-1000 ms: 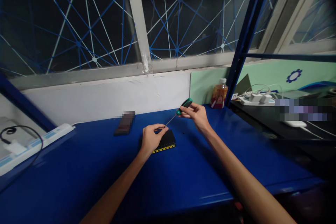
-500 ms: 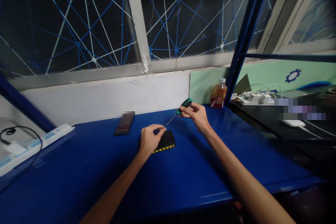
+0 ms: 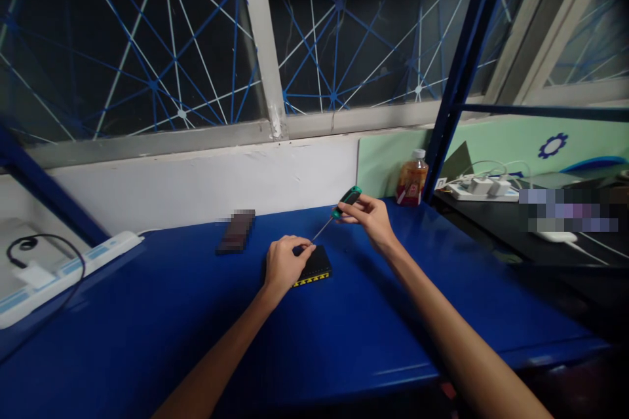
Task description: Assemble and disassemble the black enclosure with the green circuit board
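My right hand (image 3: 369, 219) grips the green-and-black handle of a screwdriver (image 3: 350, 197). Its thin metal shaft slants down to the left. The shaft's tip meets the pinched thumb and fingertips of my left hand (image 3: 285, 265); whether they hold the tip itself or some small part there cannot be made out. Beneath my left hand lies a flat black network switch (image 3: 319, 262) with a row of yellow ports along its near side. My left hand covers the switch's left part.
The switch lies on a blue table (image 3: 314, 340). Behind it to the left is a dark, partly blurred flat object (image 3: 236, 232). A drink bottle (image 3: 413, 178) stands at the back right. White power strips (image 3: 105, 252) lie at the left and on a black desk (image 3: 496, 226) at the right.
The whole view has shifted slightly, so everything sits a little further right and lower. Both hands keep nearly the same pose, with the screwdriver still slanting to my left fingertips.
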